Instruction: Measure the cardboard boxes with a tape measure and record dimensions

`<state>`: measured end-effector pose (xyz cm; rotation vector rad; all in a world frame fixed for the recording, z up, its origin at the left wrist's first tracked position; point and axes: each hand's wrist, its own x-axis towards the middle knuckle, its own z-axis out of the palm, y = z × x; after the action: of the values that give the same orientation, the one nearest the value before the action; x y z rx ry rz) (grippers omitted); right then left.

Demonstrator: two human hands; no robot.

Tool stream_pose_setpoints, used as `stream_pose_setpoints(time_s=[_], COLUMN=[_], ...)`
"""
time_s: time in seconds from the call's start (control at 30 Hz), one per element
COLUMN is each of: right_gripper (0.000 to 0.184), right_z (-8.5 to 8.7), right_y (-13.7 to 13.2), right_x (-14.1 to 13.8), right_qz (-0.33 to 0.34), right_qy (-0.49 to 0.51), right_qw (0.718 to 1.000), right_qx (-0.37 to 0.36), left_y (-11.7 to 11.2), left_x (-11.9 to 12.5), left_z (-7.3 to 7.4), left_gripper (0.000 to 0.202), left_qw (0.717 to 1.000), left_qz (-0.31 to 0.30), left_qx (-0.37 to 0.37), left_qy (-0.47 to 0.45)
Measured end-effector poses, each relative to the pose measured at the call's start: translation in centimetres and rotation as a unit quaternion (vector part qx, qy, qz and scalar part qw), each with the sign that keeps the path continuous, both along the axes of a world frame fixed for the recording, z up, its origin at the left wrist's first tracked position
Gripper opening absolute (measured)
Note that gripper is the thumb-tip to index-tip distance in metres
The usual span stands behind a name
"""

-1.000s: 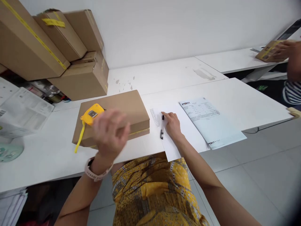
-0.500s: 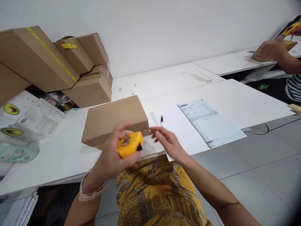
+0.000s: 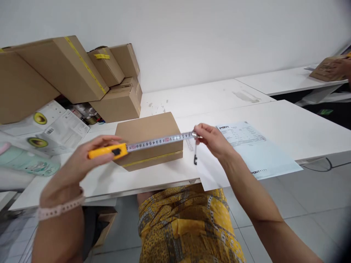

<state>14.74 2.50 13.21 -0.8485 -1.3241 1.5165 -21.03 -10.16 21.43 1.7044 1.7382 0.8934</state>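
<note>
A yellow tape measure [image 3: 107, 151] is gripped in my left hand [image 3: 82, 159], to the left of a closed cardboard box [image 3: 149, 128]. Its metal blade [image 3: 161, 140] is drawn out to the right and passes in front of the box, above its front edge. My right hand [image 3: 212, 138] pinches the blade's end between thumb and fingers, just right of the box. A strip of yellow tape runs along the box's front side. Below my right hand a black-and-white pen [image 3: 195, 159] lies beside a white sheet of paper [image 3: 211, 171].
Cardboard boxes [image 3: 76, 69] are stacked at the back left, with avocado-printed cartons [image 3: 52, 122] and a mint-green bottle [image 3: 30, 160] nearer. A pale blue PONY-printed bag [image 3: 263, 153] lies on the white table [image 3: 246, 109]. Another person's hand [image 3: 341, 67] touches a brown package [image 3: 323, 71] at far right.
The blade has been pulled out of the tape measure. My left hand has moved left with the case, and my right hand has moved slightly right and up, now holding the blade's end.
</note>
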Motion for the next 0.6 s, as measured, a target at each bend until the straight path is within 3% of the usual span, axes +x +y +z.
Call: stream_pose_setpoints(time_s=[0.07, 0.13, 0.27, 0.43, 0.6], right_gripper=[0.052, 0.052, 0.057, 0.051, 0.041], right_z=[0.2, -0.1, -1.2, -1.9, -2.1], right_y=[3.3, 5.9, 7.9, 6.9, 6.3], right_x=[-0.7, -2.1, -5.5, -7.8, -8.2], right_qz=[-0.014, -0.011, -0.021, -0.043, -0.053], right_qy=[0.02, 0.035, 0.019, -0.016, -0.076], right_qw=[0.999, 0.997, 0.997, 0.998, 0.995], right_qx=[-0.04, -0.065, -0.065, -0.039, -0.028], left_y=[1.4, 2.7, 4.5, 5.4, 6.3], left_x=[-4.0, -7.3, -11.5, -12.7, -12.0], left_z=[1.3, 1.6, 0.1, -2.1, -1.8], left_gripper=[0.048, 0.056, 0.061, 0.054, 0.054], left_qw=[0.999, 0.994, 0.979, 0.975, 0.973], left_qz=[0.039, 0.055, 0.054, 0.015, -0.006], left_qx=[-0.027, -0.075, -0.141, -0.146, -0.157], left_qy=[-0.005, -0.051, -0.135, -0.164, -0.169])
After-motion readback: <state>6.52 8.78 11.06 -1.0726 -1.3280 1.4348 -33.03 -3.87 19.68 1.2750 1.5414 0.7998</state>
